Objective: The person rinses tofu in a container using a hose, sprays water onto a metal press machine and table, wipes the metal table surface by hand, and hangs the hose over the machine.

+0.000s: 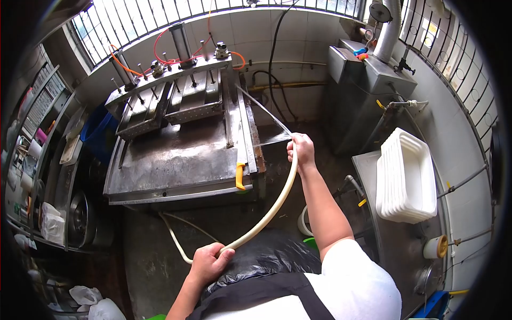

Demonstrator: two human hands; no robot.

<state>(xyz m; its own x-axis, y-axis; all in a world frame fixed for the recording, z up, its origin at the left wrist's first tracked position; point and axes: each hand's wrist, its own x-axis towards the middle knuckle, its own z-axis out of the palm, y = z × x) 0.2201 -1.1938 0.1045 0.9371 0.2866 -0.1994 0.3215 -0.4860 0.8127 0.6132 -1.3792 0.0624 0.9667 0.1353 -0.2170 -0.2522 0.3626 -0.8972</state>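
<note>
A cream-coloured hose [278, 201] bends between my two hands. My right hand [302, 149] is closed around its upper end, where water [266, 112] sprays out toward the right side of a metal press [170, 154]. Lower down, my left hand [210, 261] wraps round the same hose near my apron [256, 258]. From there the hose loops down to the floor and under the press. A knife with a yellow handle [240, 176] lies along the right edge of the press table. Two perforated metal plates [194, 109] hang above the wet table top.
Stacked white tubs [405, 178] stand on a metal counter [368, 160] to my right. Behind them is a steel boiler-like unit [368, 80] with pipes. Shelves with containers [40, 154] line the left side, near a blue barrel [100, 130]. White bags [93, 304] lie lower left.
</note>
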